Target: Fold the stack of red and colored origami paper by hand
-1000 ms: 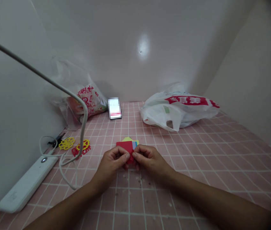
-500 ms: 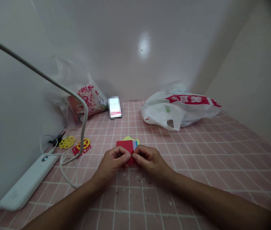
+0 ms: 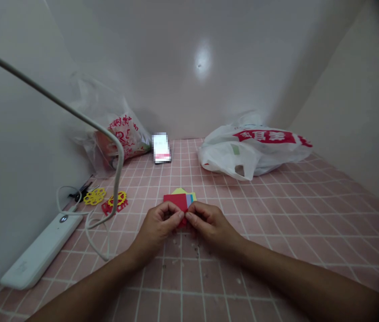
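Observation:
My left hand (image 3: 162, 221) and my right hand (image 3: 207, 221) meet at the middle of the table, thumbs and forefingers pinched close together. Between their fingertips is a small red piece (image 3: 183, 222), mostly covered by the fingers; its exact shape is hard to make out. Just behind the hands lies a small stack of coloured sheets, with a red sheet (image 3: 176, 199) on top and yellow, purple and blue edges showing. Off to the left are a yellow cut-out of joined rings (image 3: 94, 196) and a yellow gear-like ring (image 3: 117, 199) on a red lettered cut-out (image 3: 108, 207).
A white power strip (image 3: 38, 252) lies along the left wall, its pale cable (image 3: 119, 170) arching across the left side. Behind stand a clear plastic bag (image 3: 122, 134), a lit phone (image 3: 161, 147) and a white plastic bag (image 3: 259, 150). Black scissors-like handles (image 3: 81, 194) rest near the wall.
The view has shifted slightly. Both hands keep nearly the same pinch around the small red piece, with only slight finger movement.

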Available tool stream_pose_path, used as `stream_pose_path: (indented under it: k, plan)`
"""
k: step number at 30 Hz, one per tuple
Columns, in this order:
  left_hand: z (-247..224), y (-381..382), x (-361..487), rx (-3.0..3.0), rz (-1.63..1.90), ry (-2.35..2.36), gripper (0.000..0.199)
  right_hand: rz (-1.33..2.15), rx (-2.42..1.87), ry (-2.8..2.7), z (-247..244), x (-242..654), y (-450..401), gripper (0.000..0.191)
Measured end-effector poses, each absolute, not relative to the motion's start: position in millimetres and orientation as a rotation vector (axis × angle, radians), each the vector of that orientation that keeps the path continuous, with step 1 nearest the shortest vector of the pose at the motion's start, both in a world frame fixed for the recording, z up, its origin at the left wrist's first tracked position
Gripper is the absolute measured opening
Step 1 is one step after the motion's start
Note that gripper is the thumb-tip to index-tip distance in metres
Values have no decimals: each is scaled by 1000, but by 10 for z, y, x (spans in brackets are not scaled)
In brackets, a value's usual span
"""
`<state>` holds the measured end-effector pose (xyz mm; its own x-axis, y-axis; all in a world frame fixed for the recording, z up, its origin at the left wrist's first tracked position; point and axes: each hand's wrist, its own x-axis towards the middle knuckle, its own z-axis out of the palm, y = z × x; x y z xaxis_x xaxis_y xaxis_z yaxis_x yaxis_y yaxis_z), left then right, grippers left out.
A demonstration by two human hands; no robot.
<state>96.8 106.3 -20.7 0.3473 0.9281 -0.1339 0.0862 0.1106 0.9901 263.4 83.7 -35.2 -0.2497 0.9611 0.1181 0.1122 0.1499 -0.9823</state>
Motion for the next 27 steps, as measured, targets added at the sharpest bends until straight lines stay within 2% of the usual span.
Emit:
stream_pose_path:
  k: [7, 17, 27]
  plan:
    - [-243, 1072, 951, 1315, 732, 981, 25, 1435, -975, -1435, -342, 2648, 841, 27]
    - [-211, 1065, 974, 1274, 659, 973, 24, 1200, -1065, -1472, -332, 2671, 871, 28]
    - [-172, 1077, 964, 1416, 704, 1015, 17, 1457, -1017, -1200, -313, 2659, 879, 26]
